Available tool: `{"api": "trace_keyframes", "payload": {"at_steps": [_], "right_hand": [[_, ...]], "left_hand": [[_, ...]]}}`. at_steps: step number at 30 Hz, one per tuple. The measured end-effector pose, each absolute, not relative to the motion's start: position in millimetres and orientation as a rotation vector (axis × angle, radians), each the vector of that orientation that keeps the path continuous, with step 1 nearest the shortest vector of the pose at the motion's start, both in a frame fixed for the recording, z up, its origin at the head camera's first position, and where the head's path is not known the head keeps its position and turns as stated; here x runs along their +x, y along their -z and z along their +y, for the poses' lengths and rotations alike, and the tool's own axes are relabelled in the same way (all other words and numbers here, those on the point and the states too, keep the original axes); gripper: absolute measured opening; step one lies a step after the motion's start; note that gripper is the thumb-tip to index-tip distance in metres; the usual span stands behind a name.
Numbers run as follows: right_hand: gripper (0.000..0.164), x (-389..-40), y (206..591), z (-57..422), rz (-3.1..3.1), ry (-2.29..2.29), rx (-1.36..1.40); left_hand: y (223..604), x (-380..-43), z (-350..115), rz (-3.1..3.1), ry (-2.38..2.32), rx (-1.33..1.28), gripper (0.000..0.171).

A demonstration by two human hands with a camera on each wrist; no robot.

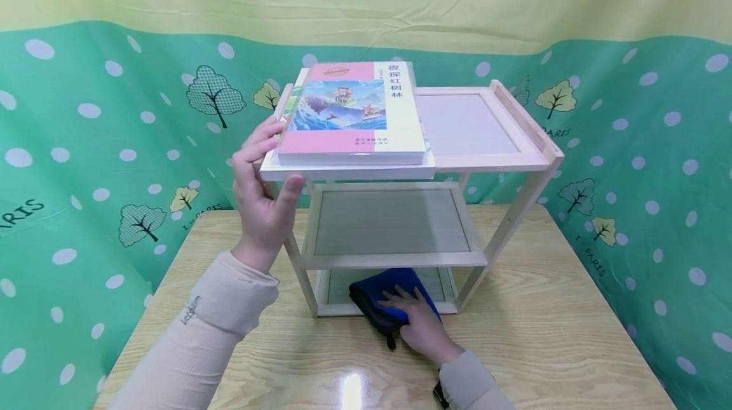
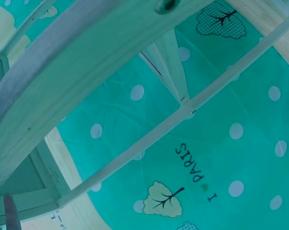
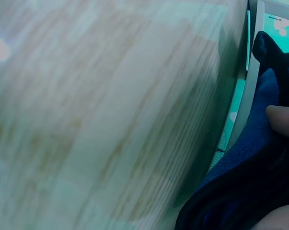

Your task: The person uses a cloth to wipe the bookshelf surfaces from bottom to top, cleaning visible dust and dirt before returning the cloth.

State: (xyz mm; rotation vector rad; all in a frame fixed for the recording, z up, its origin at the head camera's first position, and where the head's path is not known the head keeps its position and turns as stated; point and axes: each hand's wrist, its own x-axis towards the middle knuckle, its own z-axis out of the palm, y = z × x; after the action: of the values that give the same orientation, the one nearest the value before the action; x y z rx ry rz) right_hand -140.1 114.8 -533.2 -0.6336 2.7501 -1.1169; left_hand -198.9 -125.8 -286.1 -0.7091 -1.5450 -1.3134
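Note:
A pale wooden three-tier shelf (image 1: 394, 260) stands on the table. On the left of its top tier lie stacked books (image 1: 400, 124), the uppermost with a pink and cream illustrated cover. My left hand (image 1: 264, 191) grips the shelf's upper left side beside the books, its thumb in front; the left wrist view has the wooden side rail (image 2: 63, 81) up close and one fingertip (image 2: 11, 213). At the bottom tier's front edge, my right hand (image 1: 426, 327) holds a soft blue and black cloth pouch (image 1: 366, 286), fingers spread over its top. The pouch (image 3: 230, 165) is partly cut off in the right wrist view.
The wood-grain table (image 1: 560, 308) extends to both sides of the shelf. A green and yellow printed curtain (image 1: 646, 143) hangs close behind and along the sides. Near my right cuff, a small black object (image 1: 439, 394) shows, partly hidden.

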Motion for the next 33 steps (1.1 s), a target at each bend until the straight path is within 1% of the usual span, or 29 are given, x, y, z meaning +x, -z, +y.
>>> {"api": "trace_keyframes", "payload": {"at_steps": [33], "right_hand": [[0.079,-137.3,537.3,125.3,2.852,1.105,-0.594]], "left_hand": [[285.7,-199.0,-125.9,-1.550,1.321,-0.705,0.084]]}}
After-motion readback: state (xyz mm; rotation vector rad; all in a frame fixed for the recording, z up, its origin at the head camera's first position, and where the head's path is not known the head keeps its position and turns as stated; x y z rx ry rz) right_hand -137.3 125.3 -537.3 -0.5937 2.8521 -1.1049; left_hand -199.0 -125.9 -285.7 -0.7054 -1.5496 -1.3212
